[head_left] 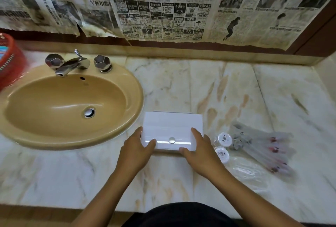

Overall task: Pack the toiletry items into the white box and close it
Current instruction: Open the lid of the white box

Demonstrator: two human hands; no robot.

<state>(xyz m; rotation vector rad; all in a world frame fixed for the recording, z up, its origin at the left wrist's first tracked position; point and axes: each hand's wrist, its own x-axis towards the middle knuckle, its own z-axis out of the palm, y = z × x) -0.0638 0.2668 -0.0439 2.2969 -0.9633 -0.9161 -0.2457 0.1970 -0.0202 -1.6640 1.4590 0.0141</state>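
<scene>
Gripping unlabelled white box (172,128), hands (138,151).

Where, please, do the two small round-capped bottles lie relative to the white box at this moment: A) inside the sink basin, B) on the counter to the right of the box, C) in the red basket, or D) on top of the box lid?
B: the two small bottles lie on the marble counter just right of the white box, beside the right hand, next to the clear-wrapped packets.
</scene>
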